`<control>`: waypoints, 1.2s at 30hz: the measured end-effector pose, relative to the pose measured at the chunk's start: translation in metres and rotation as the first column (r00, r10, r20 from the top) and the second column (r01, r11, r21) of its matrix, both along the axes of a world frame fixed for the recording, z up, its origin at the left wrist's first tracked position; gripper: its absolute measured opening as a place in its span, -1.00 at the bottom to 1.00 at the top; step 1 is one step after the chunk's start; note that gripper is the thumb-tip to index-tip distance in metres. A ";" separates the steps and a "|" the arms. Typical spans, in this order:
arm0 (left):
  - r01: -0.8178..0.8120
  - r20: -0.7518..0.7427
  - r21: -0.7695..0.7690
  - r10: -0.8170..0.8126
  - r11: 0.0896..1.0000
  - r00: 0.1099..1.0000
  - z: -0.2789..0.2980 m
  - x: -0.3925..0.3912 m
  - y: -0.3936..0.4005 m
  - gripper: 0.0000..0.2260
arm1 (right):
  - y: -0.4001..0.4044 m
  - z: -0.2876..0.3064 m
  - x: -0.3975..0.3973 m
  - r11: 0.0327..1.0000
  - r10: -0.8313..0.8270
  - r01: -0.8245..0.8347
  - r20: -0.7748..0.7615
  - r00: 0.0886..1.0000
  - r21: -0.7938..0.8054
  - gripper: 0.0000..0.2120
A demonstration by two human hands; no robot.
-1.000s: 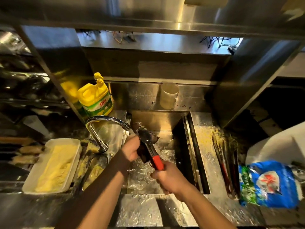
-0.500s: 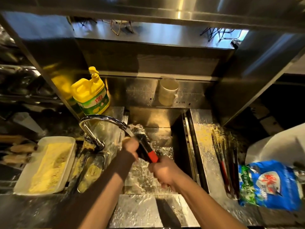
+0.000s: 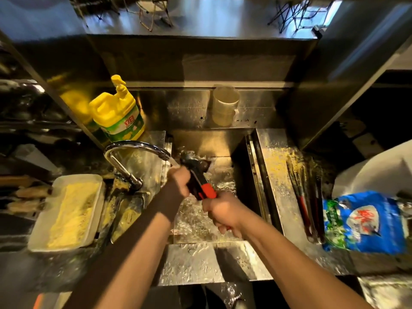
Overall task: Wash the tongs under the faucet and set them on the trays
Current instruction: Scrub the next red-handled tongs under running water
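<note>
Shifted nearer chrome gooseneck faucet [image 3: 138,148]; right hand [image 3: 223,211] gripping wet, slippery red-handled black metal tongs [image 3: 198,177], left hand [image 3: 179,180] rubbing, closed round them.

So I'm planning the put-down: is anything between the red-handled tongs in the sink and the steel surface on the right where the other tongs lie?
Nothing visible blocks that path. The red-handled tongs are held by the right hand; only the sink's right wall must be cleared. Other tongs already occupy the landing surface.

yellow detergent jug [image 3: 118,114] | red label characters "立白" || blue bag [image 3: 363,221] | print unreadable
</note>
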State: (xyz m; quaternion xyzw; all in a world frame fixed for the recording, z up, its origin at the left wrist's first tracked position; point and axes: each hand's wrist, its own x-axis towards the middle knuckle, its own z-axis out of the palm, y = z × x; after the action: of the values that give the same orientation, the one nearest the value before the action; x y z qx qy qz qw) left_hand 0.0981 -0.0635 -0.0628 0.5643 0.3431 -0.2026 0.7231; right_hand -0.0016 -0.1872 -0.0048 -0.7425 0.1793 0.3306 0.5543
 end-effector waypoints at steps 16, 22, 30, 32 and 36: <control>-0.058 -0.010 -0.273 0.057 0.960 0.998 -0.017 -0.023 0.026 -0.70 | -0.041 0.005 0.009 0.984 0.050 -0.012 0.218 0.975 -0.175 -0.73; -0.020 0.058 -0.531 0.059 0.847 0.997 -0.003 -0.041 0.021 -0.37 | -0.029 -0.001 0.013 0.926 0.122 -0.007 0.280 0.952 -0.377 -0.56; 0.036 0.137 -0.495 0.037 0.868 0.990 -0.001 -0.044 0.024 -0.51 | -0.019 -0.003 0.005 0.983 0.078 -0.038 0.223 0.972 -0.177 -0.89; 0.027 0.125 -0.416 0.028 0.909 0.992 -0.001 -0.033 0.019 -0.59 | -0.016 -0.004 0.000 0.988 0.065 -0.035 0.200 0.978 -0.150 -0.86; 0.063 0.022 -0.112 -0.061 0.992 0.998 -0.006 -0.020 0.007 -0.84 | -0.011 -0.002 0.003 0.974 0.031 0.018 0.210 0.977 -0.228 -0.91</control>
State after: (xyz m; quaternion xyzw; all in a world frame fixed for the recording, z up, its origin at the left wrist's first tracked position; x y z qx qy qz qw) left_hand 0.0779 -0.0563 -0.0687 0.5349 0.3065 -0.2385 0.7503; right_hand 0.0016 -0.1984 -0.0071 -0.8329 0.1537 0.2286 0.4801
